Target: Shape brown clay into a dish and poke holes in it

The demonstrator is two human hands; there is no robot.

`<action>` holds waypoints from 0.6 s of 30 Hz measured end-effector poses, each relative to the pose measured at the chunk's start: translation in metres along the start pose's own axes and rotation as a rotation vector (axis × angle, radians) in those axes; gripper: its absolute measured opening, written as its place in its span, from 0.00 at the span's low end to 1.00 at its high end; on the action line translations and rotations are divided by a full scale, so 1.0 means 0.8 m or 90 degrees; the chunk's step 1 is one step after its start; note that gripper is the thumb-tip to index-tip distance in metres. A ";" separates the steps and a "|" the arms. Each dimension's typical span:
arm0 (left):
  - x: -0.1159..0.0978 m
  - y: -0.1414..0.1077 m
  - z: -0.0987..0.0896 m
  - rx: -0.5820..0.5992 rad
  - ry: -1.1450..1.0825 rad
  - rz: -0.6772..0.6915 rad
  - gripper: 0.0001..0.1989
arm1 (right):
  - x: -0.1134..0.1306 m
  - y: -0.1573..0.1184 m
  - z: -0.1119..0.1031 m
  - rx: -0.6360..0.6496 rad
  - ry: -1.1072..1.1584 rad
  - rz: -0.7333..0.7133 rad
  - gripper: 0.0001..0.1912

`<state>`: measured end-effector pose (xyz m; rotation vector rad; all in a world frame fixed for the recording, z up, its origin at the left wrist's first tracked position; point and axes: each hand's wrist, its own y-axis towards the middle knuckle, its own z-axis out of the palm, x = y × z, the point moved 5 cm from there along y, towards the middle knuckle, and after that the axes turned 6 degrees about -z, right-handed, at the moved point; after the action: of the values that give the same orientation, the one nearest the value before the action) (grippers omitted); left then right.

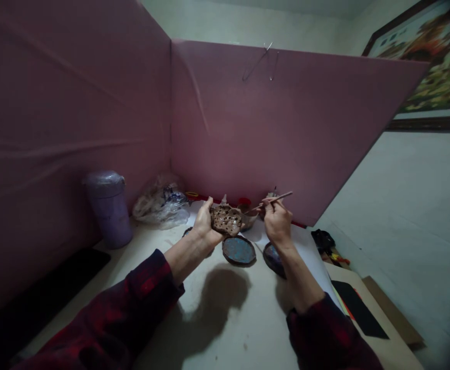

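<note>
My left hand (pixel 205 223) is closed on a brown clay-like piece (pixel 226 220) dotted with many dark holes, held up above the table. Between the fingers of my right hand (pixel 277 218) is a thin paintbrush (pixel 282 197). Its lower end slants down to the left, over a small bowl (pixel 249 220) just right of the holed piece. Below my hands lies a round plate with a blue surface and a brown rim (pixel 239 250). A second dark round plate (pixel 273 258) is partly hidden by my right forearm.
A purple lidded tumbler (pixel 111 210) and a crumpled clear plastic bag (pixel 162 201) stand at the left of the white table (pixel 217 334). Pink panels (pixel 286 128) enclose the back and left. A red container (pixel 244 202) sits behind the bowl. Dark sheets (pixel 358 308) lie at the right.
</note>
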<state>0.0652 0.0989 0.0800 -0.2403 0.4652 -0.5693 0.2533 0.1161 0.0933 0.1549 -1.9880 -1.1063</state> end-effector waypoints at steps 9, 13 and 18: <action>-0.002 0.003 -0.004 -0.009 0.009 0.017 0.18 | -0.041 -0.002 0.009 -0.007 0.067 0.052 0.22; -0.002 0.005 -0.006 -0.019 0.016 0.022 0.19 | -0.010 0.011 -0.023 -0.116 0.143 0.044 0.21; -0.002 0.006 -0.005 0.001 0.028 0.014 0.20 | 0.039 0.015 -0.058 -0.206 0.336 0.023 0.16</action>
<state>0.0637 0.1034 0.0754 -0.2215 0.5094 -0.5534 0.2694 0.0790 0.1337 0.2123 -1.3262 -1.2007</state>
